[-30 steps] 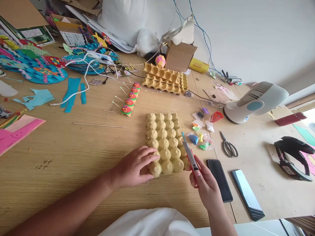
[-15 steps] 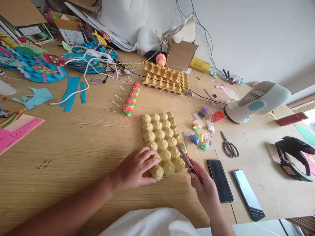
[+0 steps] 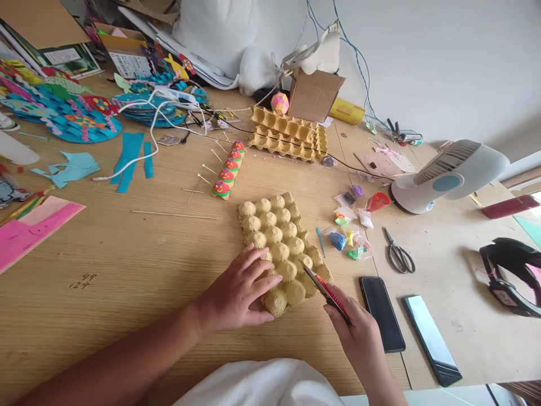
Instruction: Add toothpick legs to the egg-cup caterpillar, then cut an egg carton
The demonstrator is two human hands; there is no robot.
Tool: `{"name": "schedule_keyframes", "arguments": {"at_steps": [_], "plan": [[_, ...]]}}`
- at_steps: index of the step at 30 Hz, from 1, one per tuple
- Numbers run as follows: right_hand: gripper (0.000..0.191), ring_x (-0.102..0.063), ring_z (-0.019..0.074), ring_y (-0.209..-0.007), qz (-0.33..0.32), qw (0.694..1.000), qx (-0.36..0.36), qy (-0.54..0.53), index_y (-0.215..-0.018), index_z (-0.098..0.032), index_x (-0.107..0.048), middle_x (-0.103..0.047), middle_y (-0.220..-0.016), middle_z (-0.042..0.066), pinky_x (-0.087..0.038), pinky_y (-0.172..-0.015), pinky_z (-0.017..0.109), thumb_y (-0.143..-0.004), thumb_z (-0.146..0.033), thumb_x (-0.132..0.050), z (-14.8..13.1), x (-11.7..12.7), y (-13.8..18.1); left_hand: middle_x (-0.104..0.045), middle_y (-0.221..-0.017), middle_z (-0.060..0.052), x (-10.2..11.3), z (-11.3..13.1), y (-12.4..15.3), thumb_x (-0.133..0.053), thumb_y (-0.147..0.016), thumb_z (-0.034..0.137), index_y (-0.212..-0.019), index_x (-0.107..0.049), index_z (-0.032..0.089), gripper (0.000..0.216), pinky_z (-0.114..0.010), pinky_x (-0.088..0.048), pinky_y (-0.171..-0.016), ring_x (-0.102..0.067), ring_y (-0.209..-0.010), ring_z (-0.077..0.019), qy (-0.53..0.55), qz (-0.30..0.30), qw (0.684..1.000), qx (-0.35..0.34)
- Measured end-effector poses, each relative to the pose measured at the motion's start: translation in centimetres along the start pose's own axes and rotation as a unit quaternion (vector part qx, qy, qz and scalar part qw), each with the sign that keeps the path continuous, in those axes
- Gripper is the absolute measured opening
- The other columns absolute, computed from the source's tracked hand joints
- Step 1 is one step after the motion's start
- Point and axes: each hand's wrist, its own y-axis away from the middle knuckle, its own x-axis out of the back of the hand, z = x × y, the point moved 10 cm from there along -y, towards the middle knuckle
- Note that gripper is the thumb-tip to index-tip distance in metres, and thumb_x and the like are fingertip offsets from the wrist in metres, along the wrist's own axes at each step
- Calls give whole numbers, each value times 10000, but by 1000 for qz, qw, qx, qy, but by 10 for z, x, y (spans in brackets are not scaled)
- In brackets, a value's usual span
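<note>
A yellow-brown egg carton (image 3: 276, 231) lies upside down on the wooden table (image 3: 127, 265), bumps upward. My left hand (image 3: 240, 293) rests flat on its near left corner, fingers spread over the bumps. My right hand (image 3: 357, 332) grips a red utility knife (image 3: 327, 293), whose blade tip meets the carton's near right edge between two bumps.
Two phones (image 3: 382, 316) and scissors (image 3: 399, 256) lie right of the carton, with small bags of coloured clay (image 3: 349, 239) and a white fan (image 3: 448, 177). Stacked egg trays (image 3: 287, 135), a painted caterpillar (image 3: 226, 172), blue paper scraps (image 3: 127, 158) and a thin stick (image 3: 173, 215) sit farther back.
The carton has turned so its far end swings left. My right hand has tilted the knife down from upright and brought its blade onto the carton's near right edge.
</note>
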Motion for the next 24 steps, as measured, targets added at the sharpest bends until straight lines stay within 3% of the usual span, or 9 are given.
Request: {"name": "schedule_keyframes", "arguments": {"at_steps": [4, 10, 16, 20, 24], "plan": [[365, -754, 230, -938, 1, 1000, -11, 8, -1311, -317, -660, -779, -1095, 29, -602, -788, 314, -956, -380, -604, 7, 0, 3, -535, -1408, -126, -2, -1, 1, -728, -813, 514, -1386, -538, 232, 666, -666, -211, -1225, -278, -1471, -402, -5, -2, 1000, 0], [379, -748, 232, -927, 23, 999, -36, 34, -1315, -299, -641, -772, -1071, 41, -599, -791, 321, -956, -414, -599, 10, -2, 5, -561, -1371, -118, -8, -4, 1, -702, -825, 548, -1408, -525, 233, 686, -658, -194, -1228, -313, -1443, -390, -8, -23, 1000, 11], [473, -688, 214, -1134, -56, 998, -1, 39, -1489, -329, -454, -687, -1292, 57, -583, -889, 317, -1017, -297, -455, -16, -8, 5, -572, -1334, -119, -8, -5, 0, -707, -819, 560, -1403, -529, 221, 699, -660, -196, -1227, -338, -1412, -389, -8, -20, 1000, 15], [449, -715, 208, -1067, -72, 996, 11, 44, -1469, -312, -485, -712, -1235, 66, -593, -828, 286, -1023, -289, -446, -18, -9, 9, -561, -1349, -113, -11, -5, 1, -686, -839, 563, -1407, -525, 225, 680, -641, -195, -1233, -319, -1425, -385, -7, -26, 999, 18], [403, -734, 198, -1022, -47, 997, 19, 60, -1414, -291, -548, -733, -1194, 60, -594, -798, 264, -1018, -303, -475, -13, -9, 16, -554, -1355, -116, -11, -5, 2, -680, -849, 563, -1402, -527, 218, 670, -627, -198, -1240, -297, -1446, -380, -4, -24, 1000, 17]]}}
